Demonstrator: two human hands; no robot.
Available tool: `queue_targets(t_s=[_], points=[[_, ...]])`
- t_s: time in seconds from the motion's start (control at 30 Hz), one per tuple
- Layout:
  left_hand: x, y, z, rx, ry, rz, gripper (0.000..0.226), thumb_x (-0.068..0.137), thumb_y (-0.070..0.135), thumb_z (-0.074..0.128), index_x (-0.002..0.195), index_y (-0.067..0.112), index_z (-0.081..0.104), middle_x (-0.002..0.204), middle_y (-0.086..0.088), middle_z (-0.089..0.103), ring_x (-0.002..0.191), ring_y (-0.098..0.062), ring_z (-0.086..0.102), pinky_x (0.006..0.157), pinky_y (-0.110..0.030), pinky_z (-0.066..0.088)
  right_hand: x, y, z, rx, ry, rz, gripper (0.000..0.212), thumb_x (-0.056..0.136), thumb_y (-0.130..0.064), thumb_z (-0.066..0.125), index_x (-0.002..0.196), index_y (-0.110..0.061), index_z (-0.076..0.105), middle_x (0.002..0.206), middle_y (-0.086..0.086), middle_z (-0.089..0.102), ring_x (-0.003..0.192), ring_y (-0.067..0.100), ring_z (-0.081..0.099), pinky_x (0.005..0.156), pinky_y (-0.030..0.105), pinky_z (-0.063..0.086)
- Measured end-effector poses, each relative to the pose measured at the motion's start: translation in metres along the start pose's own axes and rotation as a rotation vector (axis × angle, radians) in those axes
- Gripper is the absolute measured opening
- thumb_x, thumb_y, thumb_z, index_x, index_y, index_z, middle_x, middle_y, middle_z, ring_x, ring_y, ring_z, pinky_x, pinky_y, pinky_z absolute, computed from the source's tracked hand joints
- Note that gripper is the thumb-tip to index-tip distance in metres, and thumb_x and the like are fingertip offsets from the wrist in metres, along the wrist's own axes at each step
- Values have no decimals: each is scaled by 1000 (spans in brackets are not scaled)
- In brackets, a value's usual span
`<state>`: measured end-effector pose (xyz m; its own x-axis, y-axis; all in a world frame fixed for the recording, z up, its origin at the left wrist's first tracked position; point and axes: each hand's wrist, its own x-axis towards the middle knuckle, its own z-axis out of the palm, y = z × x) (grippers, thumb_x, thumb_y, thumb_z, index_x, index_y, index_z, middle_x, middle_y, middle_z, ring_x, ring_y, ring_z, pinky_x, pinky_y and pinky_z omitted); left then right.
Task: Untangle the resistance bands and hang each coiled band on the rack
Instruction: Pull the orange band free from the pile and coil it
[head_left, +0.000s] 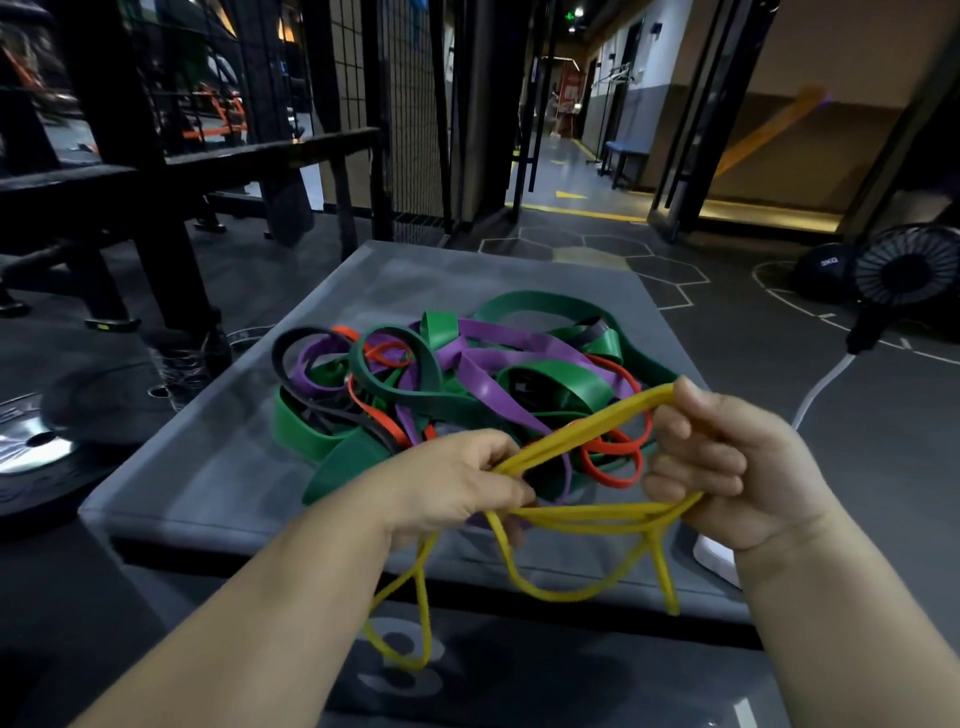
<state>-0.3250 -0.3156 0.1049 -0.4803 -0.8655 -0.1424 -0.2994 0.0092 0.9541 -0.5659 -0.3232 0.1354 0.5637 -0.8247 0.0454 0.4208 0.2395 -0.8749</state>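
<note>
Yellow band (582, 517): narrow, smooth rubber strap doubled into several strands. It is stretched between both hands above the near edge of the surface, and slack loops hang down past that edge.
Left hand (457, 483): grip closed, fingers curled round the gathered yellow strands at their left end.
Right hand (727, 467): grip closed on the yellow band. One doubled strand comes out at the fingertips on top, and the lower strands run in under the curled fingers.
Tangled pile (467, 374): flat, matte elastic bands in green, purple, red and black, both wide and thin. They are looped through one another in the middle of the surface, just beyond the hands.
Surface (208, 467): grey padded block with soft, rounded corners and a scuffed cover. Bare margins run along its left and near sides.
Lower block (519, 675): dark padded top below the surface, with a pale numeral printed on it. The hanging yellow loops dangle over it.
Weight plate (31, 452): round metal disc on the floor, left of the surface.
Black frame (130, 182): square metal posts and bars at the far left.
Fan (909, 265): round grille on the floor at the far right, well apart, with a white cable (821, 389) trailing from it.
</note>
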Motion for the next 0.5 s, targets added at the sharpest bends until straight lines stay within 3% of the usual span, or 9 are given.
queue_targets(t_s=[0.03, 0.1, 0.17, 0.23, 0.33, 0.5], points=[[0, 1, 4, -11, 5, -4, 15, 93, 12, 62, 83, 15, 50, 70, 2, 66, 63, -12, 66, 57, -19, 46, 3, 2, 0, 119, -115, 17, 34, 79, -37, 79, 70, -8, 64, 43, -6, 32, 36, 7, 27, 48, 24, 47], [1, -2, 9, -41, 18, 5, 18, 92, 18, 64, 82, 19, 50, 67, 9, 59, 56, -10, 58, 57, -25, 39, 9, 7, 6, 316, -335, 69, 35, 104, -28, 46, 90, 1, 60, 59, 4, 52, 47, 9, 38, 56, 24, 46], [2, -4, 12, -113, 27, 12, 16, 92, 21, 65, 84, 21, 51, 73, 5, 59, 56, -9, 54, 53, -24, 36, 13, 12, 8, 392, -394, 95, 33, 105, -27, 44, 96, 2, 57, 85, 13, 61, 46, 4, 40, 51, 18, 42], [2, -6, 13, -256, 65, 7, 12, 91, 22, 66, 86, 21, 54, 78, 1, 62, 59, -10, 54, 50, -21, 32, 14, 17, 9, 423, -460, 152, 28, 102, -27, 50, 97, 0, 56, 100, 15, 53, 39, -1, 33, 45, 13, 37], [5, -10, 12, -428, 126, 5, 15, 79, 31, 69, 84, 20, 60, 78, -2, 67, 71, -18, 54, 61, -28, 33, 16, 22, 12, 380, -495, 255, 24, 102, -26, 52, 84, -9, 51, 96, 12, 55, 34, -2, 27, 38, 12, 31], [3, -8, 16, -216, 64, 35, 16, 91, 28, 63, 83, 20, 53, 67, 10, 60, 54, -8, 40, 45, -17, 28, 15, 24, 22, 456, -474, 166, 38, 103, -30, 45, 68, -16, 42, 70, 1, 41, 33, -3, 26, 36, 13, 23]])
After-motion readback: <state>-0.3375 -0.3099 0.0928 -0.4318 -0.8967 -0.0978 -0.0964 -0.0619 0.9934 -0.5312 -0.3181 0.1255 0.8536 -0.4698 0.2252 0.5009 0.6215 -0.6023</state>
